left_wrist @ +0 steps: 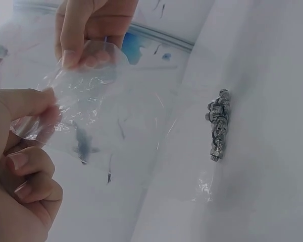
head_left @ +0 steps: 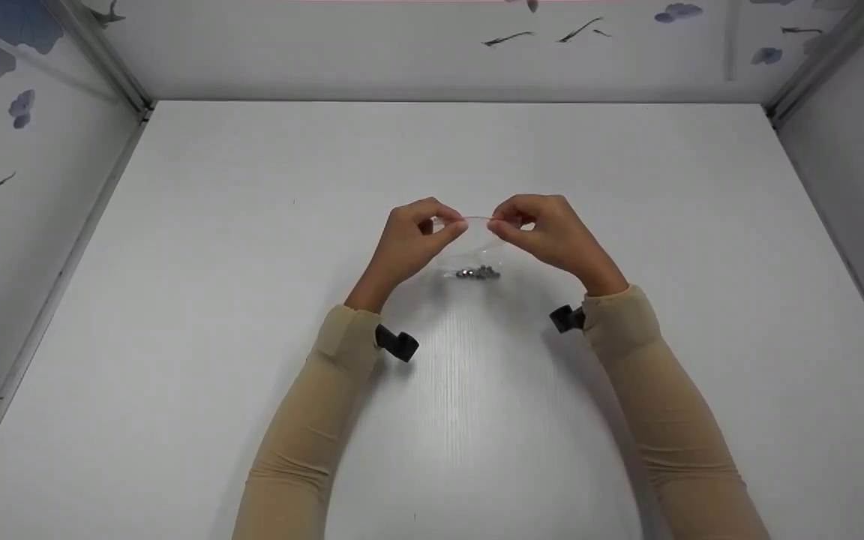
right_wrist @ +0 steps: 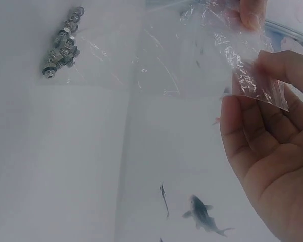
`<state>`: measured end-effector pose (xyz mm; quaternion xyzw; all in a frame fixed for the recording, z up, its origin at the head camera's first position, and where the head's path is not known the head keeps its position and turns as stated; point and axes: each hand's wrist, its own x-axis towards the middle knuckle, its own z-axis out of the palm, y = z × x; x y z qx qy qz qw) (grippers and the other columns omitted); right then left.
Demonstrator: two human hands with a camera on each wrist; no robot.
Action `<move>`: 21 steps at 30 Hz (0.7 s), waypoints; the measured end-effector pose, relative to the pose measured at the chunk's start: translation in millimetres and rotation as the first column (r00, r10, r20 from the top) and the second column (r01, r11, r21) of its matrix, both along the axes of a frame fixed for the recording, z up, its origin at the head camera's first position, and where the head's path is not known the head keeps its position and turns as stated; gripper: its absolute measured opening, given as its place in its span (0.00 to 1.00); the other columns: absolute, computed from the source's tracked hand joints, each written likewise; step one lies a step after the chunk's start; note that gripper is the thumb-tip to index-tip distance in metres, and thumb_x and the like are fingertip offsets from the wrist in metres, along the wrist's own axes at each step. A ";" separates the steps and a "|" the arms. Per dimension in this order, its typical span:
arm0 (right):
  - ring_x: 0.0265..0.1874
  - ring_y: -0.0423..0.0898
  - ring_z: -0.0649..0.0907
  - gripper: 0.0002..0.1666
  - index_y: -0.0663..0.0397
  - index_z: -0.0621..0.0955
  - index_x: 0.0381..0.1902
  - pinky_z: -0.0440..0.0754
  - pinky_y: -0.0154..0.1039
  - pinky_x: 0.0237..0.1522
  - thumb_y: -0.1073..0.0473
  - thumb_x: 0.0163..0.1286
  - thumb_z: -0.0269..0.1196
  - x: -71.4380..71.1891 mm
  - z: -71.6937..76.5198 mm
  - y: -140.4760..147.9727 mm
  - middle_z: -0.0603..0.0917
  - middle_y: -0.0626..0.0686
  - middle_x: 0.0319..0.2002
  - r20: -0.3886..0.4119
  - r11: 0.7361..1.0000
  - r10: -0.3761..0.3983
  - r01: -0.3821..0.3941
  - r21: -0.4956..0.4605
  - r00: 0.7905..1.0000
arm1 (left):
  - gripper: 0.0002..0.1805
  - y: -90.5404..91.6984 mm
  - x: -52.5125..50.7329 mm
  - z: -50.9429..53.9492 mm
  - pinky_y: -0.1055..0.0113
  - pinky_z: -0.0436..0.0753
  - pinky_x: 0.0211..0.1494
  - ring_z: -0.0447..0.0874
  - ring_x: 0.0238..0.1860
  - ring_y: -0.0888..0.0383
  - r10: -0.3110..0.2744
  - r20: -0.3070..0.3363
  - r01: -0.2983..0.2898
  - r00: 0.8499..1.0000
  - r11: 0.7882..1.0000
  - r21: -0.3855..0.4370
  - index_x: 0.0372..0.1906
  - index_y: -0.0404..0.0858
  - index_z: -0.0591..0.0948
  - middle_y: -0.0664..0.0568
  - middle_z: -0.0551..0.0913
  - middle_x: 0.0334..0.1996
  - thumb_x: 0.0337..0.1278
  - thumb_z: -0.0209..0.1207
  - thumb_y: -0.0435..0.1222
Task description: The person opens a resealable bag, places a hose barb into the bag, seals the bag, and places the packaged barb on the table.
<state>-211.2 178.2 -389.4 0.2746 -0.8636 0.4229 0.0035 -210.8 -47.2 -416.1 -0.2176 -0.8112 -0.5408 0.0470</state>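
Note:
A clear plastic zip bag hangs between both hands over the white table. Small silvery metal parts, which look like screws or nuts, lie gathered along its bottom; their exact kind is hard to tell. My left hand pinches one side of the bag's top edge between thumb and fingers. On the other side of that edge, my right hand pinches the film the same way. In the left wrist view the bag looks crinkled near the fingers, and the metal parts form a narrow row.
The white table spreads around both arms. Pale panels with fish and flower prints stand at the back, left and right. Black wrist cameras sit at the left cuff and right cuff.

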 end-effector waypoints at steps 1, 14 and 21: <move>0.35 0.43 0.82 0.12 0.60 0.84 0.39 0.78 0.34 0.46 0.56 0.68 0.63 -0.2 -0.1 0.2 0.86 0.54 0.36 0.006 1.000 -0.003 0.003 0.000 1.000 | 0.08 -0.3 0.1 0.0 0.71 0.64 0.29 0.61 0.22 0.60 -0.001 0.004 0.001 1.000 1.000 0.001 0.38 0.39 0.87 0.50 0.83 0.32 0.61 0.62 0.39; 0.35 0.43 0.81 0.11 0.60 0.85 0.38 0.78 0.34 0.45 0.57 0.67 0.63 0.4 5.1 -9.5 0.86 0.55 0.36 0.059 0.999 0.008 -0.005 -0.044 0.998 | 0.08 -4.6 -0.9 -2.0 0.71 0.64 0.27 0.63 0.21 0.62 0.021 0.048 -0.024 0.999 0.998 0.063 0.36 0.40 0.86 0.52 0.86 0.30 0.59 0.64 0.41; 0.35 0.44 0.84 0.13 0.60 0.85 0.36 0.81 0.44 0.49 0.53 0.66 0.64 -4.0 1.2 -14.6 0.86 0.54 0.34 -0.005 0.999 0.016 -0.016 -0.038 1.000 | 0.08 -4.0 0.3 0.4 0.71 0.63 0.27 0.63 0.21 0.61 0.019 0.032 -0.020 0.999 0.999 0.040 0.34 0.39 0.88 0.52 0.86 0.29 0.59 0.63 0.39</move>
